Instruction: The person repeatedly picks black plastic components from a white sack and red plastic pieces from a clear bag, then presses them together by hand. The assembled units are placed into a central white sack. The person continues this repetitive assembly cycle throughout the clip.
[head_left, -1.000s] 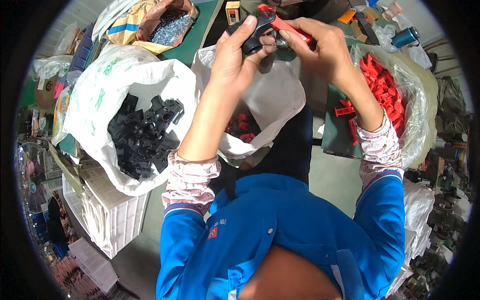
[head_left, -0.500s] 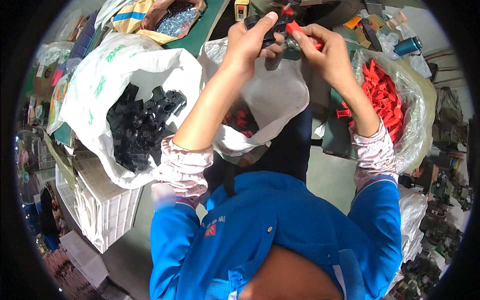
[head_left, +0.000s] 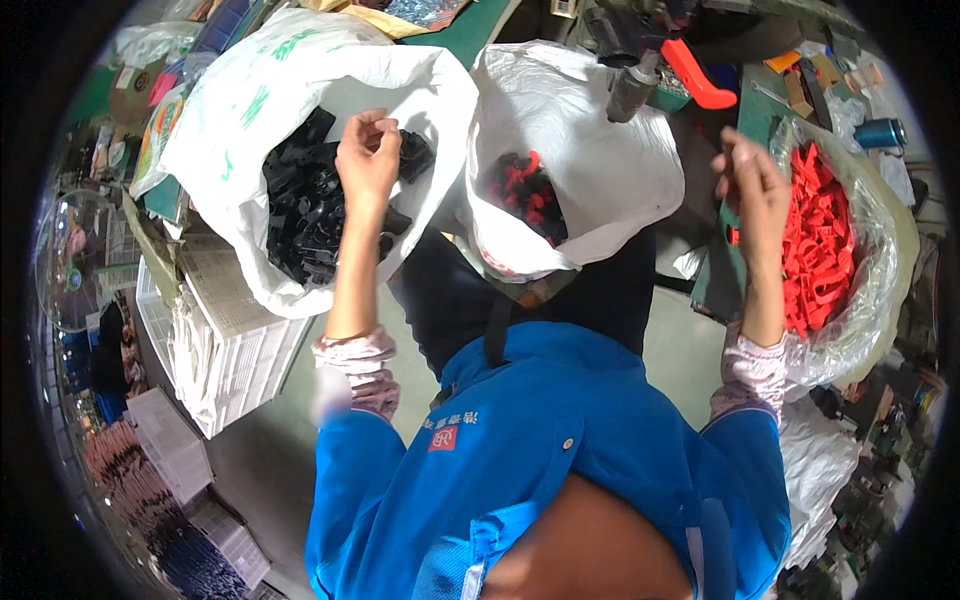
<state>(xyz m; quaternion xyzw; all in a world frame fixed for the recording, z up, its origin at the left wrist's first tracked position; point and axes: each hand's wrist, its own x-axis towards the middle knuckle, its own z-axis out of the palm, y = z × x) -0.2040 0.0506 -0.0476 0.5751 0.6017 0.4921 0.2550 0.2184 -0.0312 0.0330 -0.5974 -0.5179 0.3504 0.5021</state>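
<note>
Over the black plastic parts (head_left: 305, 215) in the left white sack (head_left: 225, 165), my left hand (head_left: 368, 155) is loosely bent, its fingers curved toward the sack's right side. I see nothing between them. My right hand (head_left: 757, 190) is held up, slightly blurred, just left of the bag of red plastic parts (head_left: 822, 240); its fingers are bent but apart, and it looks empty. In the middle white sack (head_left: 620, 190) lie black and red pieces (head_left: 527, 195). Above that sack, a red curved lever-like piece (head_left: 700, 80) juts from a dark tool (head_left: 632, 90), untouched by either hand.
White plastic crates (head_left: 240, 340) stand at the left, below the left sack. A blue can (head_left: 880, 133) lies at the right edge of the green table (head_left: 712, 280). Farther back, a paper bag (head_left: 395, 18) sits behind the sacks.
Both hands have left the black and red pieces at the tool. My left hand has come down over the left sack, my right toward the red parts. The view has shifted.
</note>
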